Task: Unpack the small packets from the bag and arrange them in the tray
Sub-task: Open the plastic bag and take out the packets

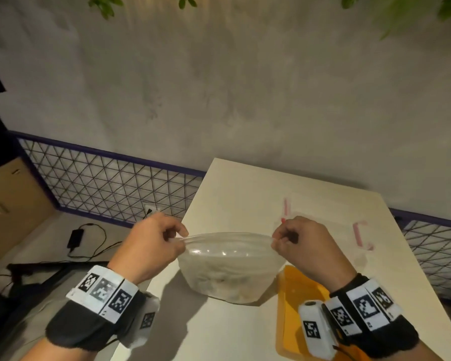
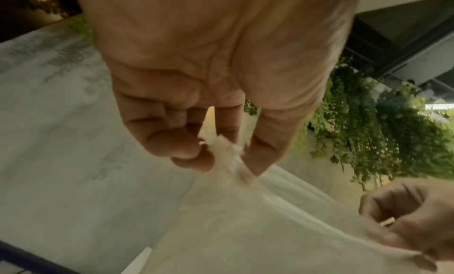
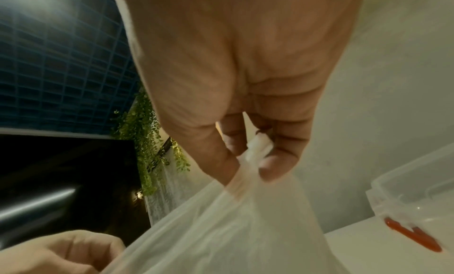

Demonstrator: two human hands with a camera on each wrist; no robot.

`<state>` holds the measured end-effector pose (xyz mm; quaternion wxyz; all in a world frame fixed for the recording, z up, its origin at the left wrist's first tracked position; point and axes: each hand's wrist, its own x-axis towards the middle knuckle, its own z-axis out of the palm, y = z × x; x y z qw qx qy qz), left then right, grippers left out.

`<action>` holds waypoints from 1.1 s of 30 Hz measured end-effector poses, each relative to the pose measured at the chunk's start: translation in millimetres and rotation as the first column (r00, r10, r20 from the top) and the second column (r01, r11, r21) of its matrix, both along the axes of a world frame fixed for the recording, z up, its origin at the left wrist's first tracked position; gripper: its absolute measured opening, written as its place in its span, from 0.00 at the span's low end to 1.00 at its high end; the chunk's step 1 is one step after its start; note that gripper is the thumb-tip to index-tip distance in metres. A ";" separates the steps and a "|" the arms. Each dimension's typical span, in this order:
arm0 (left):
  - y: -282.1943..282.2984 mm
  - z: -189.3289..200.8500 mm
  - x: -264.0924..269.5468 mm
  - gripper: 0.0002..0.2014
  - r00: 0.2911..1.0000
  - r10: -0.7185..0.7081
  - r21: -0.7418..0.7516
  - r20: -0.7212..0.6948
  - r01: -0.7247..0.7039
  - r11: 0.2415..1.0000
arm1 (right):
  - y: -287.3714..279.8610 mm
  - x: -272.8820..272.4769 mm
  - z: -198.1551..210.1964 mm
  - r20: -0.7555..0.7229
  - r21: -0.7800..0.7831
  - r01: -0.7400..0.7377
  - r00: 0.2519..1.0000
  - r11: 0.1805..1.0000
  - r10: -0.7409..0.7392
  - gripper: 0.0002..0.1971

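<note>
A clear plastic zip bag (image 1: 229, 267) stands on the white table (image 1: 235, 194), with pale packets dimly visible through its lower part. My left hand (image 1: 177, 237) pinches the bag's top left corner (image 2: 227, 152). My right hand (image 1: 277, 239) pinches the top right corner (image 3: 255, 152), and the top edge is stretched taut between the two hands. An orange tray (image 1: 297, 298) lies on the table just right of the bag, partly hidden under my right wrist. The packets' shapes are too blurred to tell apart.
A clear plastic box (image 1: 323, 225) with red latches (image 3: 412, 233) sits behind my right hand. A blue-framed wire mesh panel (image 1: 110, 183) runs along the grey wall. On the floor at left lie a power adapter with cables (image 1: 76, 238) and a cardboard box (image 1: 8, 204).
</note>
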<state>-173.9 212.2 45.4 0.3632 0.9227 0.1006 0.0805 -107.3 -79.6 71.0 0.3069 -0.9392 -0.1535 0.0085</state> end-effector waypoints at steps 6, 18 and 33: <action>-14.7 -18.0 4.1 0.07 0.987 0.072 -0.486 -0.145 -0.135 0.864 | 3.6 -6.5 -19.3 -0.005 -0.109 -0.015 1.000 0.994 0.014 0.03; -55.0 -34.2 0.6 0.18 0.955 -0.139 -0.951 -0.261 -0.279 -0.135 | 5.2 8.7 -49.6 -0.501 0.400 0.441 0.839 0.803 -0.211 0.08; -63.8 -65.9 3.6 0.11 0.941 -0.081 -0.928 -0.329 -0.338 -0.159 | 5.8 0.1 -96.0 -0.750 0.650 0.604 0.605 0.461 0.267 0.13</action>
